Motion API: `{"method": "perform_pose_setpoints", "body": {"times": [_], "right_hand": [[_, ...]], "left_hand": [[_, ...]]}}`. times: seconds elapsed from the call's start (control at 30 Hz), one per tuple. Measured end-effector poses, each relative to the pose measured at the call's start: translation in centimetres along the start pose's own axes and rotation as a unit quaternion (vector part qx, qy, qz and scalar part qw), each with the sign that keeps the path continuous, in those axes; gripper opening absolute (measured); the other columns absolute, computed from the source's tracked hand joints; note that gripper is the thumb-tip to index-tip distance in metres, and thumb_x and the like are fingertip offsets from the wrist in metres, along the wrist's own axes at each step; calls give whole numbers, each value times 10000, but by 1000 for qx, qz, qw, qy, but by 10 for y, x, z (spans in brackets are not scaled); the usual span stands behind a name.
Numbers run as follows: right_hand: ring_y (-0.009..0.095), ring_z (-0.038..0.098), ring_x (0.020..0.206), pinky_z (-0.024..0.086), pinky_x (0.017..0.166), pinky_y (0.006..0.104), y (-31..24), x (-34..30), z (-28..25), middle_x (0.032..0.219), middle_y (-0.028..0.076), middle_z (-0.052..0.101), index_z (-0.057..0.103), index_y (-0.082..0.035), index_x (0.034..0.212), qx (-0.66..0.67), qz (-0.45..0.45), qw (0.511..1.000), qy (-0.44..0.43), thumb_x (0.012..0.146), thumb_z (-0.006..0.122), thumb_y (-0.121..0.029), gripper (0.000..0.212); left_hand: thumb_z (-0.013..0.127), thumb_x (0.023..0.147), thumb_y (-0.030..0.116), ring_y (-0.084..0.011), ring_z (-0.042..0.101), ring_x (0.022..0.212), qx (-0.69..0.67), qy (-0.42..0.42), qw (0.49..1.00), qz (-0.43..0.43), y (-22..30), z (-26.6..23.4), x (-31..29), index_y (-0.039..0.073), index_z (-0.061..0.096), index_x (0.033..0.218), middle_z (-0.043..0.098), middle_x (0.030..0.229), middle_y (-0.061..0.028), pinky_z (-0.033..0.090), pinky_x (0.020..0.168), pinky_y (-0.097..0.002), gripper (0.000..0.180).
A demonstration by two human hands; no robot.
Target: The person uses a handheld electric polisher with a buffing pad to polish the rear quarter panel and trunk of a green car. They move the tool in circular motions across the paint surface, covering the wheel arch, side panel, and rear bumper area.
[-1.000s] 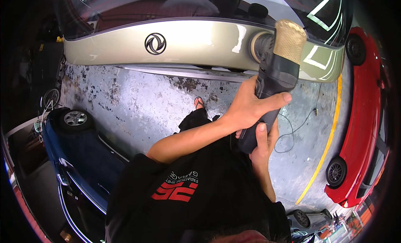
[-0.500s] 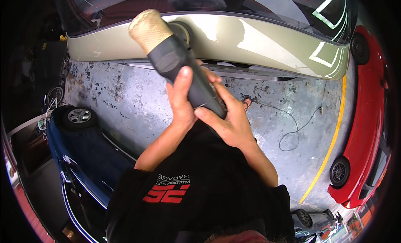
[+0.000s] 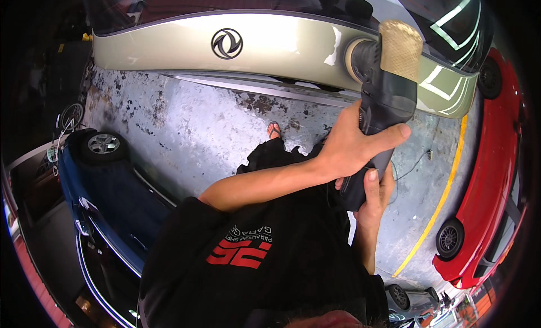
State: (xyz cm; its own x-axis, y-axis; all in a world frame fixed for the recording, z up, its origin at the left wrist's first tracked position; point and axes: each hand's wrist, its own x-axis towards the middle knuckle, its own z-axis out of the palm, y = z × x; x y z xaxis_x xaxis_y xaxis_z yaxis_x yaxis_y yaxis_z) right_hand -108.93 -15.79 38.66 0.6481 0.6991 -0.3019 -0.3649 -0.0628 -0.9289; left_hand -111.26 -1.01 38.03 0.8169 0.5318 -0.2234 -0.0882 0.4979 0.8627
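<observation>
Right of centre in the head view, a long black power polisher with a tan, textured cover on its head (image 3: 391, 105) slants from the person's waist up toward the car, gripped by both hands. The left hand (image 3: 358, 144) is wrapped around the middle of its body, thumb laid across the upper side, most of the fingers hidden beneath. Just below, near the handle's rear end, the right hand (image 3: 376, 195) is closed around it too, thumb up along the side. Beyond the hands, the polisher's round, pale-rimmed pad (image 3: 355, 60) faces the glossy beige-gold tailgate (image 3: 282, 49) and appears to rest against it, though the contact itself is hidden. The polisher's head blocks part of the tailgate's right side, and the left forearm crosses before the black shirt (image 3: 186, 271). A round black emblem (image 3: 227, 43) sits on the tailgate left of the pad, well apart from it, with dark rear glass (image 3: 225, 2) above. Below spreads a worn grey-blue floor (image 3: 197, 111), where a thin black cable (image 3: 416, 167) lies right of the hands. Farther right come a painted yellow line (image 3: 434, 221) and a bright red car (image 3: 479, 181); a dark blue car (image 3: 112, 178) stands at left.
</observation>
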Motion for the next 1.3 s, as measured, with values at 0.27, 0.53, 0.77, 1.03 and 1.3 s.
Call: {"method": "perform_pose_setpoints", "body": {"times": [0.27,0.53,0.77,1.03,1.3], "right_hand": [[174,716,790,578,706,315,13,17,66,1033,120,716,458,51,1618,-7,33,997,-71,1032,774,-445,831],[147,710,837,580,733,315,12,43,138,1076,99,723,537,24,1553,-3,38,984,-172,1034,794,-357,694],[165,706,997,583,854,324,11,54,151,1214,131,721,540,46,1574,-39,39,979,-195,1024,808,-384,747],[176,706,771,587,694,321,18,8,99,1069,119,711,407,44,1668,-9,34,997,-61,1032,759,-459,884],[171,709,868,599,752,327,5,31,140,1191,137,697,472,46,1623,-10,62,989,-133,1037,786,-291,745]], "left_hand": [[872,976,393,-119,666,854,3,71,997,-10,45,-74,-29,8,726,1143,738,957,-46,550,769,-316,445],[748,1033,489,-242,770,845,24,161,987,9,75,-142,-50,-22,642,1273,757,908,-160,632,750,-374,575],[779,1011,484,-184,719,700,-36,215,974,63,82,-151,-50,-20,733,990,753,848,-125,584,655,-338,507],[885,959,414,-123,664,874,9,60,998,-14,58,-102,-36,8,710,1139,728,979,-51,554,783,-321,478],[811,1002,439,-169,717,756,-15,148,989,-5,84,-136,-51,7,716,1119,754,909,-99,584,699,-339,457]]}}
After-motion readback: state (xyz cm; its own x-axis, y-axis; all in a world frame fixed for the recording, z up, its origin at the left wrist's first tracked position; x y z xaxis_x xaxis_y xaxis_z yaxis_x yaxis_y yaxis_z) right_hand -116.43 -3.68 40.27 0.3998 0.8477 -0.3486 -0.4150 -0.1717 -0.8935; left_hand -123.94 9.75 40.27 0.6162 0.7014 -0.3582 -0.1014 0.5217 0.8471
